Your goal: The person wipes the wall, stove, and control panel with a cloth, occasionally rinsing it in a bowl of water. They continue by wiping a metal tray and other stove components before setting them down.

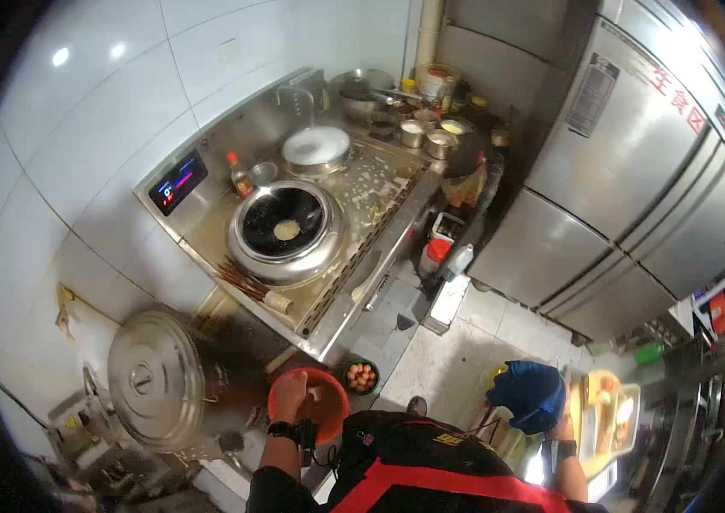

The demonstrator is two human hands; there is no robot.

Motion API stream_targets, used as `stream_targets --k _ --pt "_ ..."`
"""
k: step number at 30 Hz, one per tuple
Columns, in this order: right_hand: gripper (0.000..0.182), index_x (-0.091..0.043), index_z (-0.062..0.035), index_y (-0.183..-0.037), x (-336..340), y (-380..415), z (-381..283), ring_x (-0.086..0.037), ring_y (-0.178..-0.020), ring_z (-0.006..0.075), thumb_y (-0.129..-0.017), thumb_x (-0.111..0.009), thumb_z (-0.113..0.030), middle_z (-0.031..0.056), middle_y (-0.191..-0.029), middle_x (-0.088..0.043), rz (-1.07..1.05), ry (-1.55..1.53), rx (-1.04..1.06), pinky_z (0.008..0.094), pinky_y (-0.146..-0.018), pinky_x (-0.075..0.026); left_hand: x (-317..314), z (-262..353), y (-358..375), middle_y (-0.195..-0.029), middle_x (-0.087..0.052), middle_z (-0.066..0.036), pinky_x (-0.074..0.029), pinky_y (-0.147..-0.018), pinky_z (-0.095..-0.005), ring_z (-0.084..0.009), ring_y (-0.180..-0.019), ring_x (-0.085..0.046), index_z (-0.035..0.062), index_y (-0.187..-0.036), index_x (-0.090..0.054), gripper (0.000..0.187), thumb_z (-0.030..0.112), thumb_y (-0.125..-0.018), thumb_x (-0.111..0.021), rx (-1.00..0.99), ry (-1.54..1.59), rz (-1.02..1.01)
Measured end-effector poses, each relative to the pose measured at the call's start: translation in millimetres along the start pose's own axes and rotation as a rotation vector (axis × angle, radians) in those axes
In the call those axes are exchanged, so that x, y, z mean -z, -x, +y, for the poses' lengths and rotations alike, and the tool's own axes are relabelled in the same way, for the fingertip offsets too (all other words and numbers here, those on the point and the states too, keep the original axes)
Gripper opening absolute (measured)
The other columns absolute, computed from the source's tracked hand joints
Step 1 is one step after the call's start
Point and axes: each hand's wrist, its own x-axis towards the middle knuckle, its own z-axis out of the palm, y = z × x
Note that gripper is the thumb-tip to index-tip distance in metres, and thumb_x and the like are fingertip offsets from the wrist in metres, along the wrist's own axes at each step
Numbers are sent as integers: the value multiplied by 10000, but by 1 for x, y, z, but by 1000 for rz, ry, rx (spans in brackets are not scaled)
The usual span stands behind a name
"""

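Note:
At the lower left, my left hand [289, 398], with a dark band on its wrist, is at the left rim of a red basin [343, 414]. Its fingers appear closed over that rim. Something pale and wet, too blurred to name, shows inside the basin. On my other side, my right hand [566, 427] is at the edge of a crumpled dark-blue cloth [526, 398] and seems to grip it; the cloth hides most of the fingers. Beside the red basin stands a small bowl of round reddish items [361, 376].
A steel stove holds a black wok [275, 229] with something pale in it, a lidded pot [316, 147] and a bundle of sticks [247, 284]. A large lidded pot [142, 363] stands left. Steel fridge [627, 154] right; food trays [626, 419] lower right.

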Motion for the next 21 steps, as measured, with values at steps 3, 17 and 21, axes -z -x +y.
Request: stream_targets --k 3,17,21 --pt "481 -668 -53 -1124 -6 -99 30 -665 -1017 315 -816 -642 -421 131 -1109 -694 -123 -56 41 417 -920 -515 -58 20 -47 -953 -664 -326 -499 -855 -540 -465 -989 -633 -45 -910 -687 495 436 -919 -568 -68 -8 310" --pt "464 -638 3 -1211 -130 -473 -38 -664 -1048 324 -890 -627 -331 180 -1187 -679 -827 183 283 465 -926 -523 -112 10 -70 -808 -686 -214 -532 -693 -453 -395 -750 -668 26 -967 -720 437 428 -831 -618 307 141 484" --pt "285 -719 -160 -1101 -222 -607 -57 -671 -1023 297 -825 -689 -224 102 -1116 -708 -728 820 1329 409 -874 -542 -117 32 -70 -836 -684 -220 -530 -709 -455 -397 -769 -668 25 -999 -708 433 417 -843 -611 404 174 480"
